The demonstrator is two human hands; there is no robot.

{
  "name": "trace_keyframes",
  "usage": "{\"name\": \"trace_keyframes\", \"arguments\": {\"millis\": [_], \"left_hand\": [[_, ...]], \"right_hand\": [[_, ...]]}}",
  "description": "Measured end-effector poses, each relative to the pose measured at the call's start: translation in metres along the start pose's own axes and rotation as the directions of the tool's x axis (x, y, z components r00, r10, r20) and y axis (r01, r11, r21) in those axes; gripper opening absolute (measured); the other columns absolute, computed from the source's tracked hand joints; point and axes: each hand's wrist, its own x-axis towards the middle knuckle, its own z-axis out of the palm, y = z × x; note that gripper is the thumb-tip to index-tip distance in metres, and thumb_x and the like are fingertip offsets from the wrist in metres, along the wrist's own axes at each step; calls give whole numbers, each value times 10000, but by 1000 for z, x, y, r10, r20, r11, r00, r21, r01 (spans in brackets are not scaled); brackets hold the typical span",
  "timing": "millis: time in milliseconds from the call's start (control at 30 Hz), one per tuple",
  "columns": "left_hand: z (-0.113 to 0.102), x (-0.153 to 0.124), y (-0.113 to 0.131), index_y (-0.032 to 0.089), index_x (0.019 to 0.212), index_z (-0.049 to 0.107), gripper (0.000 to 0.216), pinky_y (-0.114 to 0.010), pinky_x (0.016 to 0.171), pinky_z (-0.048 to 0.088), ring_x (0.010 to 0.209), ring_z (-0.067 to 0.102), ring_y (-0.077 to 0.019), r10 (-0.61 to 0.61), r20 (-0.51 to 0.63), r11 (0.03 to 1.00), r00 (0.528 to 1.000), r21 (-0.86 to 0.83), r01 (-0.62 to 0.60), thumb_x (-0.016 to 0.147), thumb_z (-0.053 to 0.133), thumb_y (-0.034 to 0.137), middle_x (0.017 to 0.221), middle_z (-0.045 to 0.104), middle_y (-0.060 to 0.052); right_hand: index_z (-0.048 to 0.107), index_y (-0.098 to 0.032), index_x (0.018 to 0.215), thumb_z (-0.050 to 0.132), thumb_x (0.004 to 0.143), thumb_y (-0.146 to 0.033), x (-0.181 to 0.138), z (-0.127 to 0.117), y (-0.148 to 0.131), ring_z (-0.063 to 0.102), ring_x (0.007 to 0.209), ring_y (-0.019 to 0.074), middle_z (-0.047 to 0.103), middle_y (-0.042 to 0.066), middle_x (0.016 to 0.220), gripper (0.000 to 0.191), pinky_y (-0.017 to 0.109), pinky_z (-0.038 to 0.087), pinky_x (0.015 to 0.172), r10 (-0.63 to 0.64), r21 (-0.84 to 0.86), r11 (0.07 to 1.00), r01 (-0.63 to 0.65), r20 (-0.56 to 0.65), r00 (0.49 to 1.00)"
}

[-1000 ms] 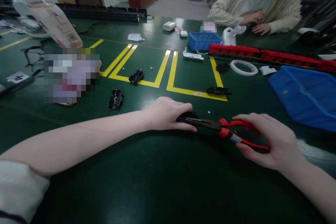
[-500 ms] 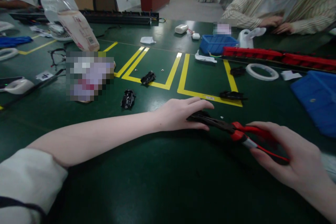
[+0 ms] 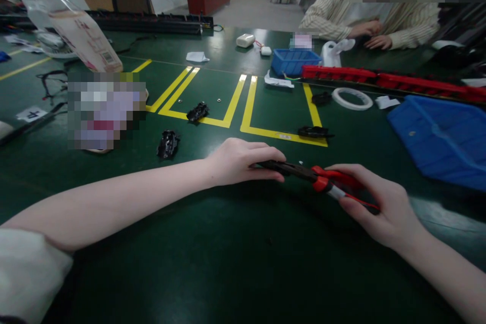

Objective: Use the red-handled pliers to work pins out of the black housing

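My right hand (image 3: 379,207) grips the red handles of a pair of pliers (image 3: 322,180) low over the green table (image 3: 228,263). The dark jaws point left, under the fingers of my left hand (image 3: 243,161). That hand lies curled over a small black part that is almost wholly hidden beneath it. Two similar black parts lie further left, one (image 3: 167,143) on bare table, the other (image 3: 198,111) on a yellow tape line. A third black part (image 3: 314,132) rests on the yellow line just beyond the pliers.
A large blue bin (image 3: 440,136) stands at the right, a small blue bin (image 3: 294,59) and a long red rail (image 3: 391,81) behind. A white tape roll (image 3: 352,97) lies near them. Another person in a striped shirt (image 3: 364,20) sits across. A plastic bottle (image 3: 72,25) leans at the left.
The view swung and came back. The pliers' handles have drawn closer together in my right hand, and my left hand stays pressed over the black part.
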Motion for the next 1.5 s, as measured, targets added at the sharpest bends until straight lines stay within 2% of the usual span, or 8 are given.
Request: {"name": "trace_keyframes", "arguments": {"millis": [100,233,433,567,767,900,1167,1500], "left_hand": [[-1,0,0,174,1091,662,303,-239,713,524,821,692,-143,-5,2,1000,1000,15,5,903,635,411,987,738,-51],[-1,-1,-1,160,1110,656,320,-236,692,524,815,692,-146,1,0,1000,1000,25,-1,905,634,404,1002,737,-65],[1,-1,0,137,1082,657,343,-244,661,528,765,684,-152,69,-1,995,998,74,-68,906,621,429,945,732,-69],[1,-1,0,127,1077,654,354,-245,642,529,742,681,-151,95,11,991,995,92,-95,915,602,438,921,727,-70],[3,0,0,145,1082,655,350,-237,644,535,756,694,-147,121,31,982,992,144,-124,932,576,451,953,737,-69],[5,0,1,144,1075,667,368,-237,609,527,713,697,-147,194,27,961,981,196,-196,936,564,468,934,747,-69],[4,0,4,131,1108,651,347,-234,677,564,777,716,-145,171,-19,982,985,83,-169,910,624,414,930,746,-71],[3,0,4,140,1077,654,319,-252,737,589,810,725,-150,167,-48,984,985,73,-163,904,636,408,948,756,-78]], "right_hand": [[497,-282,1316,488,878,-560,1,-1,6,651,815,253,672,89,1083,519,381,513,624,-21,24,1000,20,56,998],[415,-321,1420,601,831,-533,4,-1,5,624,1038,300,586,105,1274,653,444,538,784,-19,40,999,14,115,993],[453,-284,1377,666,807,-452,8,0,-5,576,1143,304,575,103,1264,631,486,493,937,-55,47,998,52,70,996],[483,-268,1344,646,825,-380,8,-1,-9,568,1140,300,581,105,1256,555,479,488,924,-77,-4,997,77,95,992],[400,-277,1403,667,795,-479,9,-1,-19,548,1162,331,574,115,1298,694,538,482,912,-37,-2,999,38,156,987],[518,-253,1275,664,808,-436,9,2,-26,587,1082,297,628,102,1177,523,490,517,866,-5,27,1000,3,97,995],[574,-252,1190,685,795,-372,4,2,-25,661,979,239,672,68,1098,427,401,562,823,-52,73,996,54,-27,998],[629,-278,1102,689,783,-407,7,-3,-27,700,861,227,718,30,1010,350,376,588,729,-17,146,989,18,-7,1000]]}}
